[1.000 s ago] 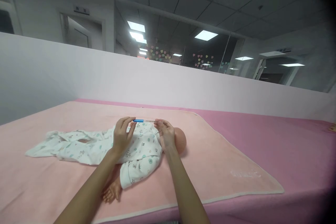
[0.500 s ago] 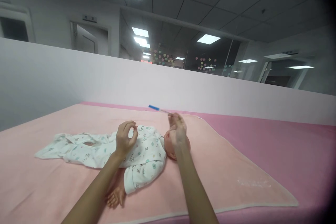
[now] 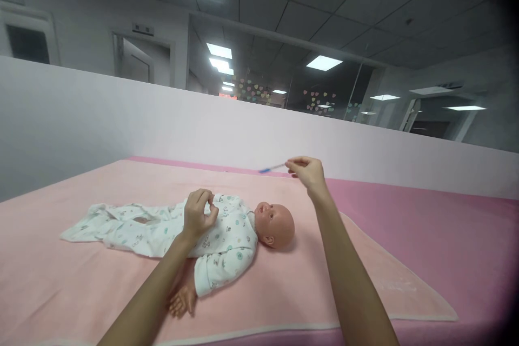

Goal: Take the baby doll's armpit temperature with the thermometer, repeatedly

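Note:
A baby doll (image 3: 274,225) in a white printed sleepsuit (image 3: 227,232) lies on its back, head to the right, one bare hand showing at the near side. Above its chest, my left hand (image 3: 198,211) is closed, thumb and fingertips pinched together. Whatever those fingertips may hold is too small to make out. My right hand (image 3: 308,173) is raised above and beyond the doll's head. Between its thumb and fingers it grips a slim stick with a blue end (image 3: 265,171), which points left, clear of the doll.
Under the doll spreads a peach blanket (image 3: 284,297) with a pale edge, over a pink surface (image 3: 405,216). Along the far side runs a low white partition (image 3: 170,124). Behind it are glass panels with heart-shaped notes (image 3: 255,89) and an open door (image 3: 138,62).
My right hand has moved right and up from in front of the doll's face, carrying the stick and uncovering the head. The stick's blue end now tilts downward. My left hand stays pinched above the chest.

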Demonstrator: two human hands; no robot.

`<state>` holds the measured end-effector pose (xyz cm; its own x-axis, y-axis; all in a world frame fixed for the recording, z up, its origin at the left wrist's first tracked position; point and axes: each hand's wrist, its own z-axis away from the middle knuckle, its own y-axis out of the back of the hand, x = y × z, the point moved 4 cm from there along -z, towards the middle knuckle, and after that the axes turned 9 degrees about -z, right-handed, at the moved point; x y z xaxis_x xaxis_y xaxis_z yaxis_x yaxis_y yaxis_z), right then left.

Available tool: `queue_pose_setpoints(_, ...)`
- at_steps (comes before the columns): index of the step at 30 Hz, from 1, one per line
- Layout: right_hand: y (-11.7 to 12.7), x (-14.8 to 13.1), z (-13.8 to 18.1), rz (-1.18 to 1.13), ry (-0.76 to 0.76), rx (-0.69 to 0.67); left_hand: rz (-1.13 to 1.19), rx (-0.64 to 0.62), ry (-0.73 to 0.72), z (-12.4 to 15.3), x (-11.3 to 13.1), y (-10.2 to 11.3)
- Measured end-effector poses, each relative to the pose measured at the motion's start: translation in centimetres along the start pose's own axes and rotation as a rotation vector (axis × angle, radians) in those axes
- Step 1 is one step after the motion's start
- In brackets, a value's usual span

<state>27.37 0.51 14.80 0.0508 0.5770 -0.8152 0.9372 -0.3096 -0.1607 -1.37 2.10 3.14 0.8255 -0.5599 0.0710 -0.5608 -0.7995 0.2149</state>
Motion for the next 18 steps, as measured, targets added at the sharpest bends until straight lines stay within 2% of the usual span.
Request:
queue_pose_setpoints(2, -0.1, -0.2, 0.6, 0.248, 0.084, 0.147, -0.004, -0.004, -0.003, 0.1, 0.0, -0.1)
queue_pose_setpoints(3, -0.3, -0.7, 0.9, 0.251, 0.117, 0.171, -0.006, -0.001, -0.003, 0.1, 0.0, -0.1)
queue_pose_setpoints(4, -0.7, -1.3, 1.2, 0.183, 0.121, 0.138, -0.010, 0.006, -0.004, 0.1, 0.1, -0.1)
queue_pose_setpoints(8, -2.3, -2.8, 1.5, -0.316, -0.009, -0.150, -0.020, 0.007, -0.008, 0.0, 0.4, -0.1)
queue_pose_setpoints(10, -2.8, -2.4, 1.2, -0.334, -0.036, -0.214, -0.020, -0.002, -0.014, 0.0, 0.5, -0.1)
queue_pose_setpoints(12, -2.9, -1.4, 1.0, -0.140, -0.017, -0.165, -0.025, -0.001, -0.023, 0.0, 0.5, -0.1)
queue_pose_setpoints(15, -1.9, -1.2, 0.9, 0.105, 0.119, 0.081, -0.039, 0.006, -0.028, 0.1, 0.5, -0.2)
queue_pose_setpoints(16, -1.6, -1.5, 0.9, 0.077, 0.145, 0.123, -0.043, 0.005, -0.029, 0.1, 0.4, -0.2)
queue_pose_setpoints(18, -1.5, -2.0, 0.9, -0.145, 0.107, 0.073, -0.050, 0.002, -0.034, 0.2, 0.4, -0.3)
